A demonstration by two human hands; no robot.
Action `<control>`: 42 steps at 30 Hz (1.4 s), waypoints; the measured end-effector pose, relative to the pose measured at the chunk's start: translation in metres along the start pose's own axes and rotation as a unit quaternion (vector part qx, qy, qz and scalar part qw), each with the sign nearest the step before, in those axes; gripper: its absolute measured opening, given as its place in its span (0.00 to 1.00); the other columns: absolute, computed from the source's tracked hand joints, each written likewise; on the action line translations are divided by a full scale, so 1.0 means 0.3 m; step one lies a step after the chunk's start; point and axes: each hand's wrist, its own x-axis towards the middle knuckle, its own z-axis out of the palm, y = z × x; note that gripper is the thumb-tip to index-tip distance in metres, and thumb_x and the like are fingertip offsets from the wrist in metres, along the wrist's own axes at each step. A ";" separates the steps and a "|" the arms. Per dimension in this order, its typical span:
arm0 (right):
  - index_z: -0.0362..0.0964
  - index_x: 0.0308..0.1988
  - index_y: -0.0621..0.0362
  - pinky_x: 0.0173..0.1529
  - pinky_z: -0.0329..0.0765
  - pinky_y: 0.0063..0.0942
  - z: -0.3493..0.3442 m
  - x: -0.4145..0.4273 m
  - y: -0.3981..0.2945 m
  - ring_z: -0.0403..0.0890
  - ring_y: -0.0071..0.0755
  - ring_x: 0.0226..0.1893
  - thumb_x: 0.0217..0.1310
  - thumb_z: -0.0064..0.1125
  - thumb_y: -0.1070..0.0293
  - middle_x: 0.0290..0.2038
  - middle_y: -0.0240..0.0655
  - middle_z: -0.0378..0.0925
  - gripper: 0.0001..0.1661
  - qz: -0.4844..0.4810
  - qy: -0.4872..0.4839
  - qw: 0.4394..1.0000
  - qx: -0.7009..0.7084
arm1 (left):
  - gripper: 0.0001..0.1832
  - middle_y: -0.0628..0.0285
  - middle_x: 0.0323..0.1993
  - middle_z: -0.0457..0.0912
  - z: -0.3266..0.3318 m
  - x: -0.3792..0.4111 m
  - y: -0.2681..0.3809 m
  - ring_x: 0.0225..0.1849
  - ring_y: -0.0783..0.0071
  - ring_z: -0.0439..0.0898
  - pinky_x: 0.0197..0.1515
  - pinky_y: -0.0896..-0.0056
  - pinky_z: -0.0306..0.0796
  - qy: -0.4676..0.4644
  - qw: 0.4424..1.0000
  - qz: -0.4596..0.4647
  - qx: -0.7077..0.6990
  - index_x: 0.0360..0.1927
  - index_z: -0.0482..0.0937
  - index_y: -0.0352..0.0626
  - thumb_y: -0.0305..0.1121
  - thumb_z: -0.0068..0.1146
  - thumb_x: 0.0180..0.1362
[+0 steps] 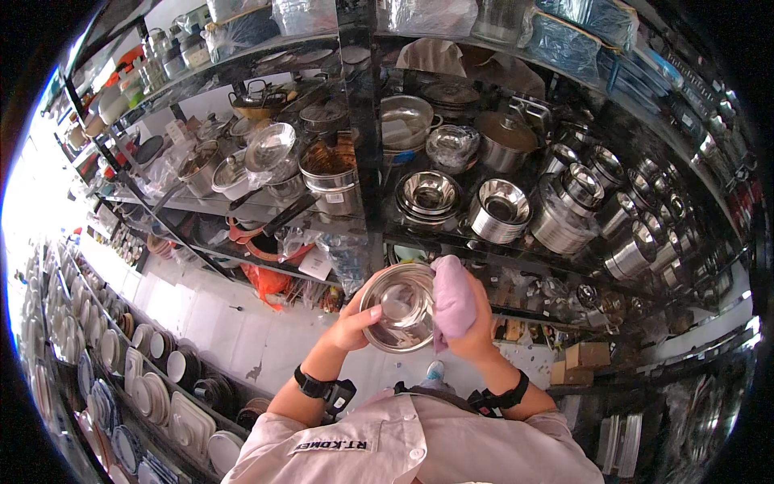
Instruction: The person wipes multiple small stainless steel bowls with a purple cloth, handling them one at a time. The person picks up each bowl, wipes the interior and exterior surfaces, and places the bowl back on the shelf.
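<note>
My left hand (pixel 355 322) grips a shiny stainless steel bowl (pixel 400 308) by its left side, thumb over the rim and fingers hidden beneath. The bowl's open side faces up towards me, and its inside looks bare. On the other side my right hand (pixel 478 330) holds a folded lilac cloth (pixel 453 296) against the bowl's right rim. Most of the right fingers are hidden behind the cloth. Both hands are in front of my body, above the floor and before the shelves.
A black shelf (pixel 459 233) ahead bears stacked steel bowls (pixel 500 209), a lidded pot (pixel 507 142) and, further left, a steamer pot (pixel 329 175). Plates (pixel 151 396) fill a rack at lower left. Cardboard boxes (pixel 586 357) stand on the floor (pixel 284 345) at right.
</note>
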 end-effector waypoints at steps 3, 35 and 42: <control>0.67 0.69 0.51 0.58 0.79 0.47 0.005 -0.025 0.024 0.80 0.59 0.55 0.45 0.84 0.66 0.58 0.50 0.75 0.52 -0.211 0.084 0.960 -0.162 | 0.47 0.51 0.75 0.68 -0.013 0.016 -0.053 0.76 0.60 0.68 0.78 0.56 0.60 0.049 0.998 0.014 -0.024 0.80 0.55 0.36 0.50 0.62 0.67; 0.69 0.69 0.61 0.70 0.72 0.37 0.029 -0.028 -0.026 0.78 0.38 0.66 0.53 0.80 0.70 0.65 0.44 0.78 0.45 0.207 -0.264 0.928 0.161 | 0.53 0.41 0.73 0.67 0.021 0.020 -0.118 0.73 0.45 0.68 0.76 0.51 0.59 0.071 0.876 0.211 0.427 0.76 0.62 0.30 0.68 0.56 0.63; 0.79 0.65 0.43 0.62 0.79 0.42 -0.030 0.064 -0.115 0.82 0.53 0.59 0.45 0.71 0.74 0.61 0.38 0.79 0.42 -0.045 -0.362 0.931 -0.030 | 0.52 0.42 0.74 0.67 0.036 0.033 -0.113 0.74 0.49 0.68 0.76 0.52 0.59 0.075 0.903 0.243 0.346 0.74 0.64 0.29 0.67 0.56 0.63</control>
